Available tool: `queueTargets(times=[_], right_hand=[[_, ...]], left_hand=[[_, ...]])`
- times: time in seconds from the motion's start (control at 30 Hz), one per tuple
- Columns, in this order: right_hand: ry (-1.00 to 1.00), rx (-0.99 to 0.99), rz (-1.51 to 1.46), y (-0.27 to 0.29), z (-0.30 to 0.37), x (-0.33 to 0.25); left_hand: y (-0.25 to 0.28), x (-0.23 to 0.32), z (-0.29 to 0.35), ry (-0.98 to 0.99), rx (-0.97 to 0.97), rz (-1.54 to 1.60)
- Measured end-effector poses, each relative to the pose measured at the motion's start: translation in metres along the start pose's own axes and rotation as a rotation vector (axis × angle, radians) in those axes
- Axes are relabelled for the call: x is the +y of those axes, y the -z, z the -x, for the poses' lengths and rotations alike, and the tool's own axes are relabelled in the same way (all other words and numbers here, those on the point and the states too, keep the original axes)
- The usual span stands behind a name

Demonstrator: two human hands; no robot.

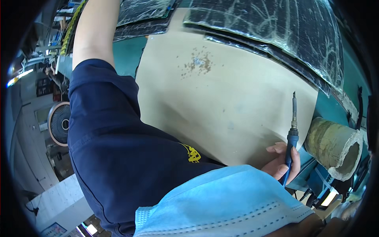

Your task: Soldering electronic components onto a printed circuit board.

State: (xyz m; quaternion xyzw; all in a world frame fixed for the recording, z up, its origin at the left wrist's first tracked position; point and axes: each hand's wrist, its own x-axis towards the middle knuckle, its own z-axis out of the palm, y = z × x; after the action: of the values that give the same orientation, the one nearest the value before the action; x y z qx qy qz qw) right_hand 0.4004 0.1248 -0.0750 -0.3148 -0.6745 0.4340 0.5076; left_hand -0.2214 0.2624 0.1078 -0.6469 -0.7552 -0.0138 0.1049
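My right hand [281,161] is closed around the blue handle of a soldering iron [292,134] at the right. The iron's metal tip points up and away, over a beige cardboard sheet [241,118]. Part of that hand is hidden behind a light-blue face mask [221,197] at the bottom. From a rolled-up navy sleeve [102,87], my left forearm [94,31] stretches past the far edge of the picture, so the left hand is out of sight. Brown scorch-like specks [197,63] are scattered on the far part of the sheet, around a small greyish patch.
Dark flat panels wrapped in clear film [268,23] lie along the far side, with another wrapped stack [144,19] at the far left. A thick, rough-ended tube [335,146] lies right of the soldering iron. A round fan [60,123] stands off to the left.
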Motion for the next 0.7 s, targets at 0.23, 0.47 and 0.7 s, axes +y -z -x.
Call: queueTargets(times=[0.23,0.47,0.7], right_hand=[[0.048,-0.01,0.011,-0.001,0.002,0.002],[0.023,0.053,0.046,-0.004,0.002,0.005],[0.111,0.05,0.075,-0.006,0.001,0.004]], left_hand=[[-0.086,-0.114,0.115,0.662,-0.191,-0.245],[-0.074,-0.06,0.173,1.234,-0.106,-0.272],[-0.101,-0.131,0.184,1.1,-0.162,-0.151]])
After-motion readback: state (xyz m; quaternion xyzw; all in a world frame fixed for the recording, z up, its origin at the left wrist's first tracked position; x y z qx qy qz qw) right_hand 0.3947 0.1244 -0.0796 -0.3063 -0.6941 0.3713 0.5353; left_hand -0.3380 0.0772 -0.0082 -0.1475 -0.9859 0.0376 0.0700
